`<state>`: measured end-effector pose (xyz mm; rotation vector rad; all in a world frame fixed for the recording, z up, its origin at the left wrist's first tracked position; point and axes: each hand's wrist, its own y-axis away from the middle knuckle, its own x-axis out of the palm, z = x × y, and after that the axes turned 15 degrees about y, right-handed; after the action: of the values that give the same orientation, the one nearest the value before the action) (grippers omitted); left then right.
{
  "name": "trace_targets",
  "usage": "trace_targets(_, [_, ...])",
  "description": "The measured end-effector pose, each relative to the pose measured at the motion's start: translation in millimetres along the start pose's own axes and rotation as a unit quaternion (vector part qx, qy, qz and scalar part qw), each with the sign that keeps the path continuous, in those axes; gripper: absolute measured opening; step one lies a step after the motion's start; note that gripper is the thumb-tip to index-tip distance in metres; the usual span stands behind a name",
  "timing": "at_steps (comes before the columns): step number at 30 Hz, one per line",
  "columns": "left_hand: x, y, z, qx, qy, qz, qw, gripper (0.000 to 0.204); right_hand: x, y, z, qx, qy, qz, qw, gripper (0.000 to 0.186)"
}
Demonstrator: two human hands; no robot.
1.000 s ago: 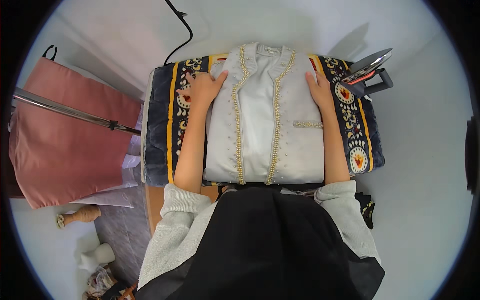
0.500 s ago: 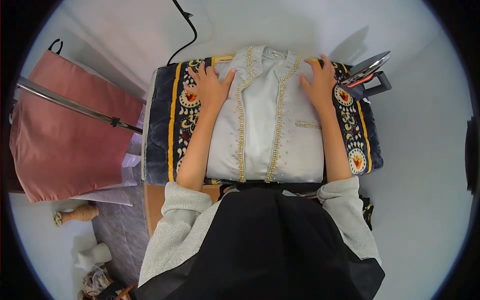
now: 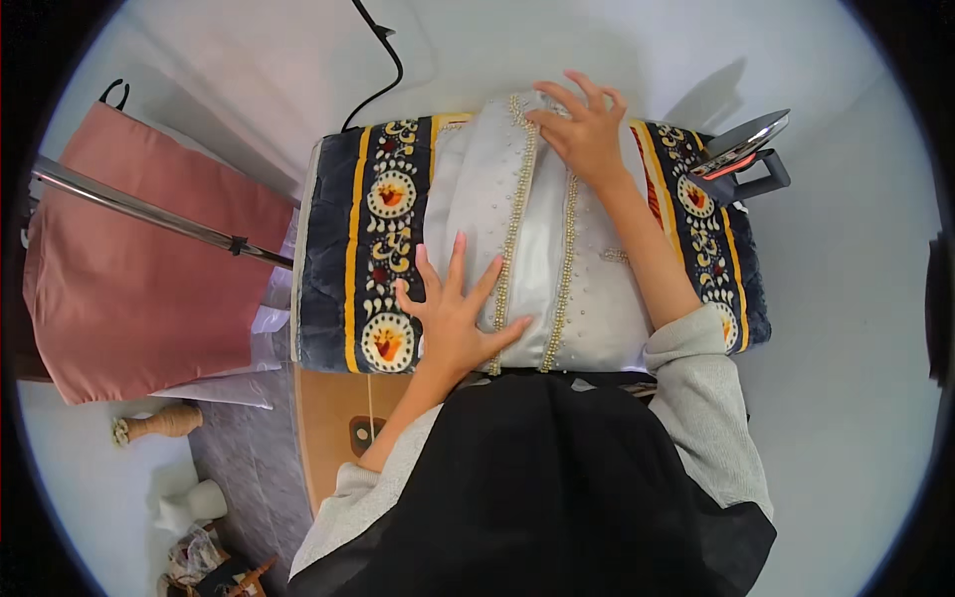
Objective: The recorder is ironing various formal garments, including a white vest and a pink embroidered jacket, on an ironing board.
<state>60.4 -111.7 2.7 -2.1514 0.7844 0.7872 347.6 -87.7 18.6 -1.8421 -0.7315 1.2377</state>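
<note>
A silvery-grey jacket [image 3: 617,289] with bead-trimmed front edges lies front up on a folded patterned blanket [image 3: 323,239]. Fingers spread wide, my left hand [image 3: 460,323] rests on the lower part of its left front, the thumb reaching across the beaded edge. My right hand [image 3: 587,129] is over the collar, fingers apart, with its thumb side at the left front's beaded edge. Part of the neckline is hidden beneath that hand. Between the two beaded edges shows a strip of smooth, pale inner fabric.
A clothes iron [image 3: 741,149] stands on the blanket's right end. A black cord [image 3: 393,60] hangs behind. To the left are a metal pole [image 3: 139,209] and a hanging pink garment [image 3: 149,249]. A wooden surface [image 3: 328,418] shows under the blanket; a vase [image 3: 164,421] is lower left.
My left hand has come down from the upper left to the jacket's lower front. My right hand has moved left to the collar. The left front now lies further over, narrowing the gap.
</note>
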Motion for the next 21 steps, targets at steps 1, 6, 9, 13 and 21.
trace_targets(1, [2,3,2,0.008,0.017,-0.005,1.000,0.066,1,1,-5,0.007,0.001,0.000,1.000,0.019])
trace_targets(6, [5,3,8,0.035,-0.022,0.056,0.998,0.063,5,19,0,0.016,-0.008,0.228,0.974,0.023])
trace_targets(9, [-1,1,9,0.030,-0.009,0.093,0.995,0.059,1,19,4,0.065,-0.026,0.281,0.957,0.025])
trace_targets(13, [-13,1,9,0.024,0.006,0.075,0.997,0.045,-39,16,-25,0.094,-0.111,0.130,0.981,0.036])
trace_targets(21, [-20,3,24,-0.100,0.028,-0.067,0.992,0.029,-109,104,-185,0.553,0.083,-0.182,0.809,0.062])
